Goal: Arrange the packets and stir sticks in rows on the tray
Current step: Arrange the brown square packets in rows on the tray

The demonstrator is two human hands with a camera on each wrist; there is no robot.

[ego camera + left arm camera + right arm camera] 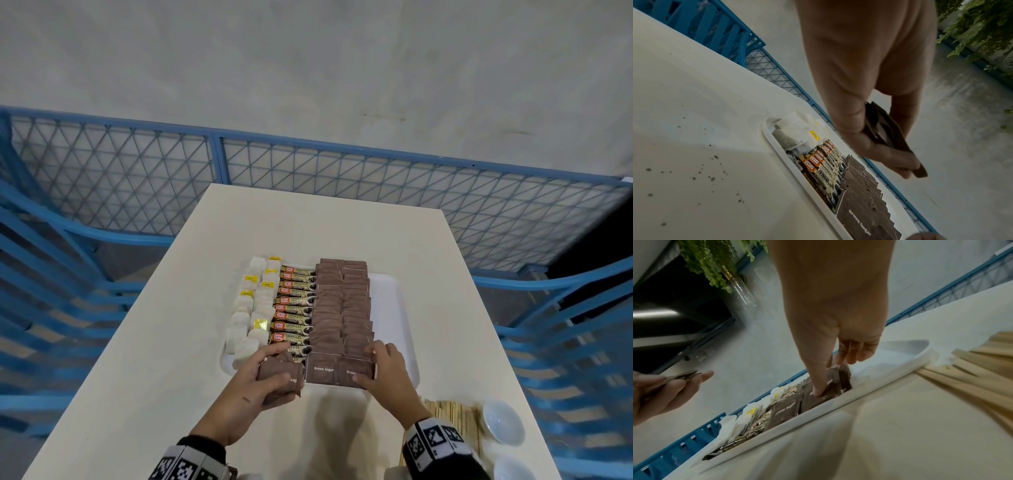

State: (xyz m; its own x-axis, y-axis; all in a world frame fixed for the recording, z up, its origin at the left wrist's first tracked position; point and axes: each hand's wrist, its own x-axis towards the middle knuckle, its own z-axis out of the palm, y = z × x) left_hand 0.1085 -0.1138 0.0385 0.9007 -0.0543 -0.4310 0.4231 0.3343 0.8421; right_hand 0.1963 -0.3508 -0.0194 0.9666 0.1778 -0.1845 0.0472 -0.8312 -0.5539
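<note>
A white tray (397,308) on the table holds rows: tea bags (250,301) at left, coffee granule sticks (296,308) in the middle, brown sugar packets (342,308) in two rows to the right. My left hand (270,373) grips a small stack of brown sugar packets (279,375) just above the tray's near left edge; the same stack (894,138) shows in the left wrist view. My right hand (380,366) pinches the nearest brown sugar packet (356,371) of the right row, thumb at its front, fingers behind it (830,382). Wooden stir sticks (448,418) lie on the table by my right wrist.
Two white bowls (503,423) stand at the table's near right corner beside the stir sticks. The tray's right strip (890,356) is bare. Blue fence panels (308,171) surround the table. Dark specks (711,177) dot the table left of the tray.
</note>
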